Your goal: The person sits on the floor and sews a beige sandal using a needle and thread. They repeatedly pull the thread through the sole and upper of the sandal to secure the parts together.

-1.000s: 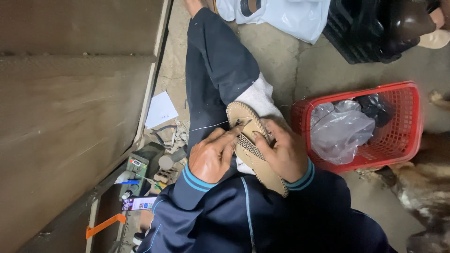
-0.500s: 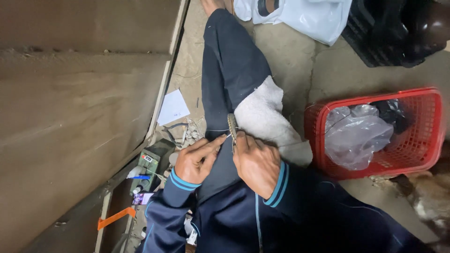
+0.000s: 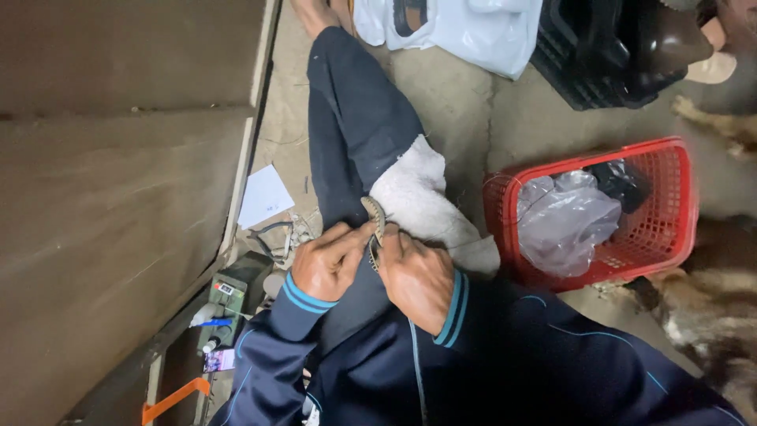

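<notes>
I sit on the ground with one leg in dark blue trousers (image 3: 355,118) stretched out ahead. Over my knee lies a white cloth (image 3: 422,201). Both hands grip a tan woven sandal sole (image 3: 374,217), turned edge-on so only its thin rim shows between them. My left hand (image 3: 331,264) pinches the sole from the left. My right hand (image 3: 414,276) clasps it from the right, and a thin thread (image 3: 465,229) runs off to the right from there. Much of the sole is hidden by my fingers.
A red plastic basket (image 3: 670,213) holding clear bags stands at my right. A white plastic bag (image 3: 473,28) and a black crate (image 3: 607,55) lie ahead. Small tools, a green box (image 3: 233,292) and a paper sheet (image 3: 264,197) sit by a wooden wall on the left. An animal's fur (image 3: 710,315) is at the right.
The sole has been turned from flat, showing its woven face, to edge-on between my hands. The view has shifted, so my hands sit lower and more central.
</notes>
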